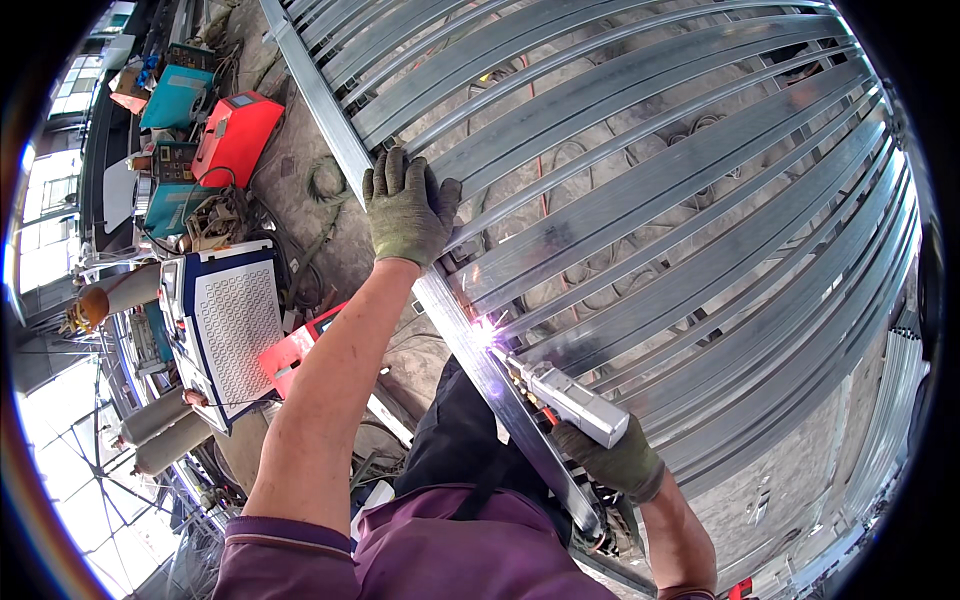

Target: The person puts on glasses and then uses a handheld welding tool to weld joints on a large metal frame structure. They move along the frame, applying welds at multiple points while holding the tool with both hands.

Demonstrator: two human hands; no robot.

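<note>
My left hand, in a green-grey work glove, lies with its fingers stretched over the long metal edge rail of a slatted frame. My right hand, gloved the same way, is wrapped round a silver handheld welding gun. The gun's nozzle points up and left at the rail. A bright white-violet welding arc burns at its tip, where a metal slat meets the rail. Glare hides the joint itself.
Red and teal machine boxes stand on the floor at the left. Nearer is a white-and-blue cabinet with a perforated panel. Grey gas cylinders lie at the lower left. Cables trail across the concrete under the slats. Metal tubes are stacked at the right.
</note>
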